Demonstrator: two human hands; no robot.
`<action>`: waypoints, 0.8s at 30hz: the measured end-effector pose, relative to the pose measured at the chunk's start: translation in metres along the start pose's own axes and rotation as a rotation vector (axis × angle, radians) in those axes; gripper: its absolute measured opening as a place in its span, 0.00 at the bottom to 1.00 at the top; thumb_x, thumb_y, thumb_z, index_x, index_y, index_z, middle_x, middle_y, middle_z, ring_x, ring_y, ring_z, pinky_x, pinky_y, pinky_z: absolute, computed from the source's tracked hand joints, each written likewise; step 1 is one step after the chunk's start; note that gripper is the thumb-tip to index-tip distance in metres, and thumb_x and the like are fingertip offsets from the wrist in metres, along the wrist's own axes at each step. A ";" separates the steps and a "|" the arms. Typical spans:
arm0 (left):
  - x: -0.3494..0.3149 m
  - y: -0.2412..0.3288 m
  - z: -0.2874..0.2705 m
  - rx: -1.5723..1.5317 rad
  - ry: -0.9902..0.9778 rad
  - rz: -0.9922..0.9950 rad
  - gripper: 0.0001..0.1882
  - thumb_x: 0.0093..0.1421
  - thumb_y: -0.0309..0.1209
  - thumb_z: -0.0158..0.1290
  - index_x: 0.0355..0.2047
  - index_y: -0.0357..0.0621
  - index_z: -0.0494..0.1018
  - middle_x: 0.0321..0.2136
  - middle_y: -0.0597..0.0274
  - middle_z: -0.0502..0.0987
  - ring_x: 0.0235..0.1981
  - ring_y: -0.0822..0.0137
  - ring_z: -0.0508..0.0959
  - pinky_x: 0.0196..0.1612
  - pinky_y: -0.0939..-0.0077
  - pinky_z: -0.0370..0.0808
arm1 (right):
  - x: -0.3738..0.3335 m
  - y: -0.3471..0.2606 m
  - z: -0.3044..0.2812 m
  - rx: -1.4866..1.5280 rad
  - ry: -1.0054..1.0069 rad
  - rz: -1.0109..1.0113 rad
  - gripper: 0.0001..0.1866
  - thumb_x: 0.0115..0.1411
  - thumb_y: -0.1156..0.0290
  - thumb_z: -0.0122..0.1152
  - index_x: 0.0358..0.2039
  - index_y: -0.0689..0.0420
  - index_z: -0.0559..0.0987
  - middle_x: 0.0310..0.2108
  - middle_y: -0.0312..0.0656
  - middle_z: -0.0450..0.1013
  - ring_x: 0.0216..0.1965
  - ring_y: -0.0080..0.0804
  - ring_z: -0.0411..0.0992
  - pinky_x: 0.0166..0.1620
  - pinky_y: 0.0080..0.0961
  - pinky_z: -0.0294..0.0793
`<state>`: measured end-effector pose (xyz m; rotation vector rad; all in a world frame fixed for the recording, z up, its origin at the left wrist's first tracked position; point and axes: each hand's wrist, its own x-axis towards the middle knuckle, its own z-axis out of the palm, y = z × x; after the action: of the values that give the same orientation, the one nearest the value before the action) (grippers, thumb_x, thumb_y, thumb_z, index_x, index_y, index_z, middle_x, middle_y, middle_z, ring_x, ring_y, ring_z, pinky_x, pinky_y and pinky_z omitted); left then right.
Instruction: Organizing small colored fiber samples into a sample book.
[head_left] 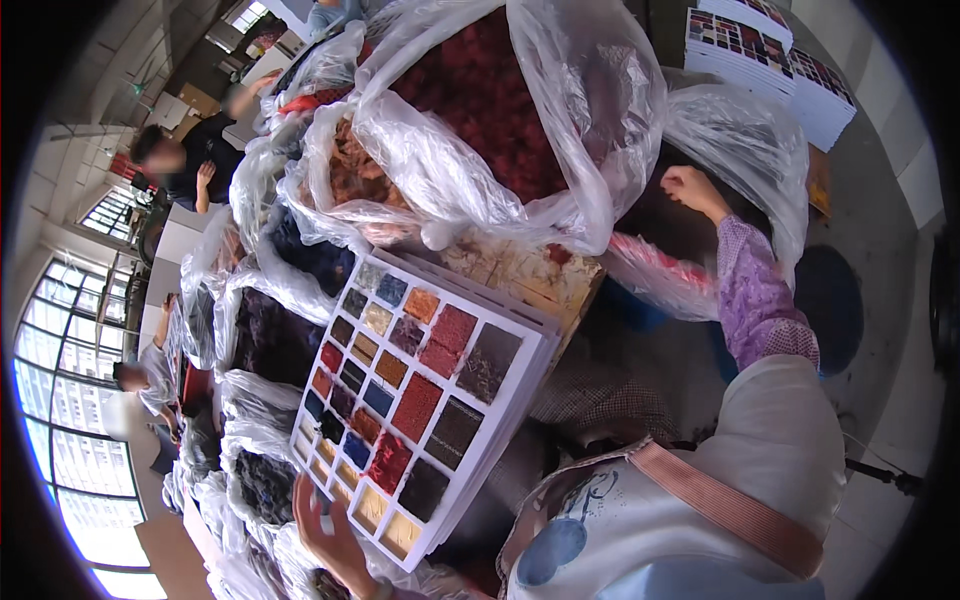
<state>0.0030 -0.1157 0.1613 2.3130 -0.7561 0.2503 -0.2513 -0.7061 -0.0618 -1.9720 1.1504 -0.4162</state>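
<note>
A white sample board [466, 395] lies tilted before me on top of a stack of similar boards. Its square and oblong windows hold coloured fibre swatches, and several windows at its lower edge show bare yellowish backing. One red swatch [388, 462] is ragged, with tufts over its border. My left hand [325, 535] is beside the board's lower left edge, fingers apart and partly cut off by the frame. My right hand [695, 192] is over the mouth of a clear plastic bag [745, 125] with dark contents, its fingers curled together; anything inside them is hidden.
A large bag of dark red fibre [475, 110] stands beyond the boards, beside a smaller bag of orange-brown fibre [355, 170]. More bags line the left. Stacked sample boards [735, 45] stand at far right. Two people [195, 165] [155, 380] work at the left.
</note>
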 end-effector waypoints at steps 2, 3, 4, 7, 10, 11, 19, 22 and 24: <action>0.074 0.051 0.053 0.069 -0.186 0.291 0.18 0.48 0.24 0.52 0.42 0.35 0.70 0.41 0.51 0.73 0.43 0.57 0.73 0.45 0.69 0.68 | 0.016 0.040 0.002 -0.195 0.224 -0.013 0.18 0.51 0.58 0.55 0.41 0.52 0.73 0.31 0.41 0.74 0.34 0.34 0.73 0.39 0.27 0.70; 0.106 0.072 0.086 0.061 -0.258 0.359 0.19 0.46 0.22 0.52 0.42 0.37 0.71 0.40 0.51 0.74 0.43 0.57 0.73 0.45 0.70 0.69 | 0.024 0.047 0.003 -0.132 0.165 0.022 0.24 0.51 0.55 0.55 0.47 0.50 0.70 0.36 0.45 0.73 0.40 0.39 0.71 0.45 0.32 0.67; 0.140 0.093 0.126 0.016 -0.364 0.464 0.19 0.45 0.20 0.53 0.41 0.39 0.72 0.38 0.51 0.74 0.41 0.56 0.74 0.44 0.71 0.69 | 0.030 0.071 0.011 -0.230 0.246 -0.138 0.25 0.50 0.57 0.55 0.49 0.49 0.68 0.40 0.47 0.71 0.42 0.43 0.69 0.46 0.35 0.67; 0.214 0.135 0.211 0.002 -0.347 0.751 0.15 0.47 0.23 0.52 0.39 0.44 0.73 0.34 0.51 0.75 0.36 0.54 0.75 0.39 0.69 0.71 | 0.061 0.067 0.052 -0.356 0.208 0.005 0.25 0.48 0.59 0.56 0.48 0.51 0.69 0.42 0.50 0.69 0.44 0.50 0.67 0.46 0.41 0.67; 0.276 0.161 0.295 0.027 -0.290 0.882 0.12 0.50 0.27 0.49 0.37 0.47 0.74 0.30 0.52 0.76 0.31 0.53 0.75 0.36 0.65 0.72 | 0.076 0.075 0.054 -0.435 0.258 0.089 0.23 0.47 0.62 0.56 0.45 0.52 0.70 0.39 0.53 0.70 0.40 0.54 0.68 0.43 0.44 0.68; 0.292 0.170 0.317 0.093 -0.246 0.905 0.12 0.50 0.27 0.48 0.36 0.49 0.74 0.28 0.51 0.75 0.30 0.52 0.75 0.36 0.63 0.72 | 0.072 0.065 0.050 -0.486 0.200 0.035 0.21 0.48 0.62 0.55 0.44 0.53 0.71 0.37 0.52 0.71 0.38 0.53 0.69 0.42 0.44 0.68; 0.379 0.179 0.446 0.541 0.005 0.652 0.08 0.49 0.35 0.51 0.26 0.45 0.73 0.26 0.54 0.76 0.29 0.54 0.76 0.30 0.62 0.74 | 0.002 0.070 -0.007 -0.385 0.273 -0.187 0.14 0.55 0.60 0.51 0.39 0.53 0.74 0.34 0.49 0.72 0.36 0.47 0.70 0.37 0.38 0.68; 0.396 0.184 0.455 0.536 -0.096 0.595 0.09 0.48 0.35 0.52 0.26 0.43 0.72 0.25 0.54 0.76 0.29 0.53 0.77 0.30 0.62 0.75 | -0.007 0.064 -0.017 -0.333 0.223 0.030 0.17 0.55 0.57 0.52 0.40 0.54 0.73 0.36 0.49 0.71 0.37 0.47 0.69 0.37 0.36 0.68; 0.412 0.181 0.450 0.477 -0.149 0.506 0.14 0.48 0.36 0.54 0.33 0.44 0.71 0.28 0.46 0.75 0.32 0.47 0.76 0.32 0.57 0.74 | -0.006 0.044 -0.008 -0.273 0.220 0.012 0.19 0.50 0.61 0.59 0.40 0.57 0.72 0.38 0.50 0.69 0.37 0.48 0.68 0.38 0.35 0.68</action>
<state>0.2200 -0.7081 0.0755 2.5557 -1.4926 0.5361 -0.2852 -0.7168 -0.0900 -2.1939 1.4194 -0.5015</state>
